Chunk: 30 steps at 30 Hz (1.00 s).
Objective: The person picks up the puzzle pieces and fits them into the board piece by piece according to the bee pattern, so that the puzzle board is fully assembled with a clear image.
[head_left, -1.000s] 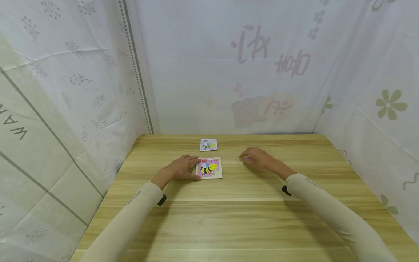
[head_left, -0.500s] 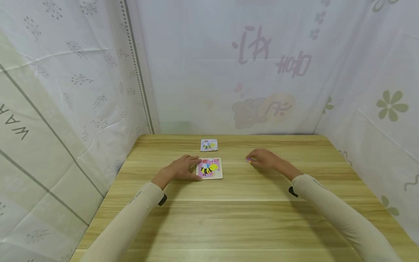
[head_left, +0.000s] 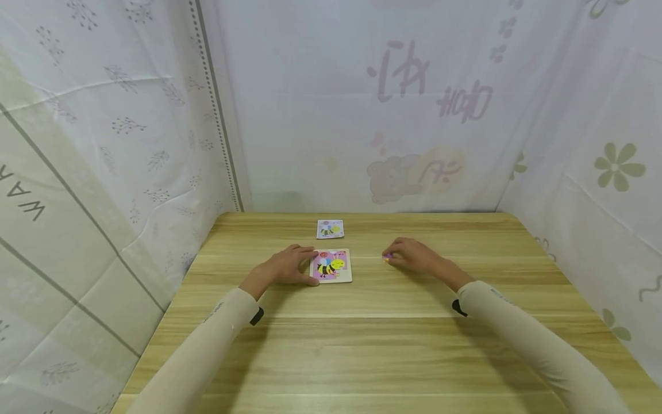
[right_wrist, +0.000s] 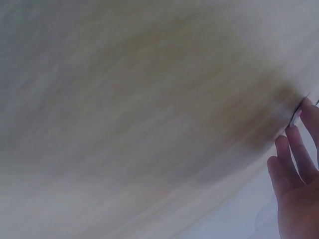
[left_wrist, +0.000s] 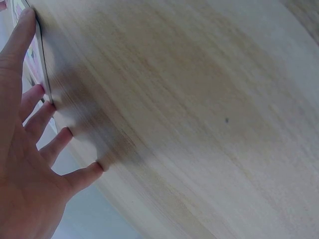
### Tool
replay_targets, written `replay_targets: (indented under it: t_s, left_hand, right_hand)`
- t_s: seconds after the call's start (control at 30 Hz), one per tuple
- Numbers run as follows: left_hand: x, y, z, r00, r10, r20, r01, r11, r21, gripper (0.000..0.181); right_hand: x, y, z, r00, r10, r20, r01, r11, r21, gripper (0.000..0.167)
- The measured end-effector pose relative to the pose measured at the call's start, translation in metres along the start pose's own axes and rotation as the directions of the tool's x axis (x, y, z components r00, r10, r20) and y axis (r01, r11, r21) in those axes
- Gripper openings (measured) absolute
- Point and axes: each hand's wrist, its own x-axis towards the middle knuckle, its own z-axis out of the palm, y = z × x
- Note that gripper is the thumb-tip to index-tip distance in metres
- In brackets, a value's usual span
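A square bee jigsaw puzzle board (head_left: 344, 276) lies flat on the wooden table, with a bare pale area at its lower right. At its left side, my left hand (head_left: 287, 265) holds it, thumb at the near corner and index finger at the far one. The left wrist view shows the other fingers spread, tips on or near the tabletop. To the right of the board, my right hand (head_left: 414, 255) pinches a small purple and yellow puzzle piece (head_left: 387, 257) close to the table. Fingers mostly cover that piece; the right wrist view shows only its thin edge.
Behind the board lies a small bee picture card (head_left: 330, 229). The wooden table (head_left: 331, 351) stretches toward me. Printed curtains (head_left: 310, 115) hang beyond its back edge and along both sides.
My right hand drew back to the right with the puzzle piece, then came slightly left and nearer to me. The left hand and the board have stayed in place.
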Motion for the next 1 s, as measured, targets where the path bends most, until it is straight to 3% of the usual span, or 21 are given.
replay_targets:
  t_s: [0.67,1.0]
  left_hand:
    - [0.000,-0.003,0.003,1.000,-0.009,-0.001,0.009,1.000,-0.001,0.090]
    - [0.001,-0.002,0.002,1.000,-0.011,0.003,0.011,1.000,0.004,0.092]
  right_hand:
    - [0.023,-0.035,0.021,1.000,0.006,0.020,-0.005,1.000,-0.016,0.021]
    - [0.035,-0.050,0.026,0.997,-0.078,-0.016,0.078,0.997,0.002,0.020]
